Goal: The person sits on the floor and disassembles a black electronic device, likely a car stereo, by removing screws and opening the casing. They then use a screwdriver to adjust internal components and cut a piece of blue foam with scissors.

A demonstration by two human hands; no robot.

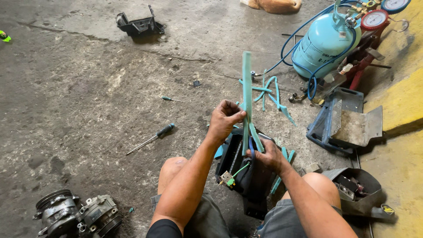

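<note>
1. Head view: the person squats on a stained concrete floor [88, 88]. The left hand [224, 119] is pinched shut on a long teal foam strip [247, 88], thumb and fingers closed round its middle, so that the strip stands nearly upright above the knees.
2. The right hand [269, 155] is curled shut on the strip's lower end, where it splits into two tails, and presses it against a black plastic housing [246, 176] that rests between the knees. A green wire with a small connector [229, 178] hangs from the housing's left side.
3. More teal offcuts [271, 94] lie on the floor beyond the hands, toward the far right corner, near a pale blue gas cylinder [324, 44] with blue hoses and red and blue gauges.
4. A green-handled screwdriver [154, 137] lies to the left of the hands; a smaller one [171, 99] lies farther off. A compressor [77, 213] sits at the near left corner and a black bracket [139, 24] at the far edge.
5. Risks, as a judgement: the soft strip could tear at the split if the two hands pull apart too hard. The housing is only propped between the legs and could tip or slide. The loose wire could snag on a finger and strain its connector.
</note>
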